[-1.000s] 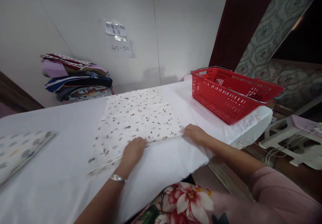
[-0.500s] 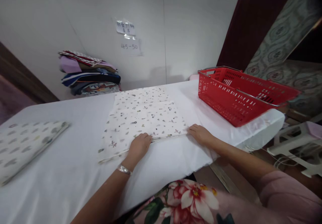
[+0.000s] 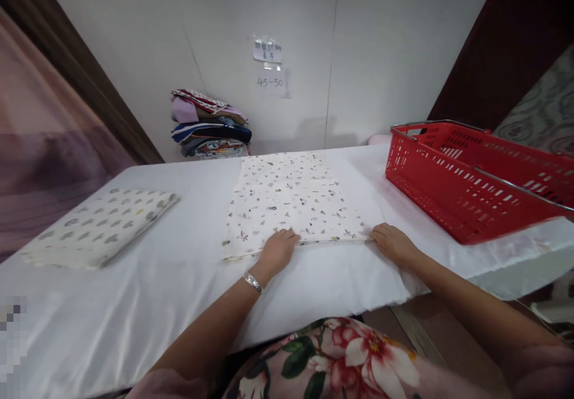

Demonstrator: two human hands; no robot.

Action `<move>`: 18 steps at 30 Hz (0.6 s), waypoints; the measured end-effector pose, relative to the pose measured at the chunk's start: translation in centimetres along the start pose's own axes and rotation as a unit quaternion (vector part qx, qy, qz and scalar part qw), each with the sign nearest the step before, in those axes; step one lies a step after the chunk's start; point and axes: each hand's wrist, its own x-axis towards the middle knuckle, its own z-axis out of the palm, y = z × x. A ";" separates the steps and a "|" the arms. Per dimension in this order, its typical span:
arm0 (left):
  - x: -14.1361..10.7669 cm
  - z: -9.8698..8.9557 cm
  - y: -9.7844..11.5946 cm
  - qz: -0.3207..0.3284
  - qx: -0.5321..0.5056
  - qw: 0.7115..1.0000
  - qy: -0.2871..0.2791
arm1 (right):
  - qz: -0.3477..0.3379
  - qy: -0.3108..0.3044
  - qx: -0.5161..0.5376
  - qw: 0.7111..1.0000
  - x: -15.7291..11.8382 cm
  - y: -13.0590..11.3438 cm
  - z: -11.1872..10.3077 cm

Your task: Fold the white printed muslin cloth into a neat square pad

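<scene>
- Left hand [image 3: 278, 250] and right hand [image 3: 394, 246] are touching one white rectangular cloth [image 3: 289, 206] at its near edge; pinching unclear.
- One red plastic basket [image 3: 442, 192] is standing right.
- Cloth is lying flat, small-patterned.

mid cloth [image 3: 291, 207]: wht, gry-brn motifs | L cloth [image 3: 101, 225]: off-wht, gry blobs | bskt [image 3: 448, 192]: red

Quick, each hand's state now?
Left hand: on near edge of patterned cloth; grip can't be told.
Right hand: at that cloth's near right corner; grip can't be told.
</scene>
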 end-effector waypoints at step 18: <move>-5.5 -1.4 -3.8 -0.094 0.028 0.995 0.016 | 0.019 0.059 0.043 0.997 -1.3 1.2 3.0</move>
